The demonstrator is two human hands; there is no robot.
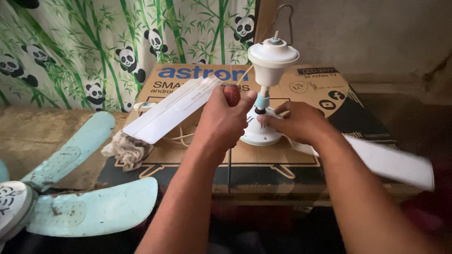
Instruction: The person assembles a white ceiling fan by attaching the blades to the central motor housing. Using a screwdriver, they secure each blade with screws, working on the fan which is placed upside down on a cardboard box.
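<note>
A white ceiling fan lies on a flat cardboard box (301, 84). Its round motor housing (258, 134) rests on the box, and the stem rises to a white canopy cup (273, 55). One white blade (172, 109) points up to the left; another blade (391, 162) reaches right under my forearm. My left hand (221, 123) grips a screwdriver with a dark red handle (231, 94), held upright beside the motor. My right hand (299, 121) rests on the motor housing with its fingers at the stem's base.
A second fan with pale blue blades (89, 207) lies at the lower left. A crumpled rag (127, 149) sits at the box's left edge under the white blade. A panda-and-bamboo curtain (94, 42) hangs behind; a bare wall (367, 33) stands at the right.
</note>
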